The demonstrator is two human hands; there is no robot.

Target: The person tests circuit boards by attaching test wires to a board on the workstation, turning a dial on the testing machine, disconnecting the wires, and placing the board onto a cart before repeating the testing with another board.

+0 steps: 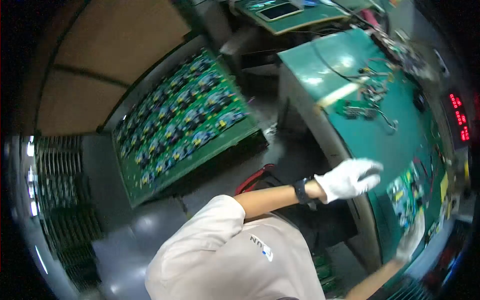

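Circuit board (404, 194) on the green workbench (360, 142), near its far edge, just ahead of the right hand. Populated board, parts crowded on top; blurred, so no part-level detail. Handling, my judgement: light, stiff, no real give; fragile, with raised parts that could snap or bend, and a gloved grip might slip. Best hold: bare edges or opposite corners, palm off the components, no pressing down.

Right hand (412, 237), white-gloved, at the board's near edge, looks touching or almost; finger state can't tell, fingers blurred and partly merged with the board. Left hand (350, 179), also gloved, hangs over the workbench's front edge, thumb and fingers parted, nothing seen between them, well apart from the board. Dark watch (301, 191) on the left wrist.

Farther along the workbench: wired assembly (361, 111), loose leads around it. Red digital display (459, 117) at the back, digits not fully readable. Across the gap, tray (192, 161) holding rows of similar-looking boards, tilted in view. Phone (280, 11) on another green table (312, 19) beyond. Rack of stacked boards (60, 170) at the far left, blurred.
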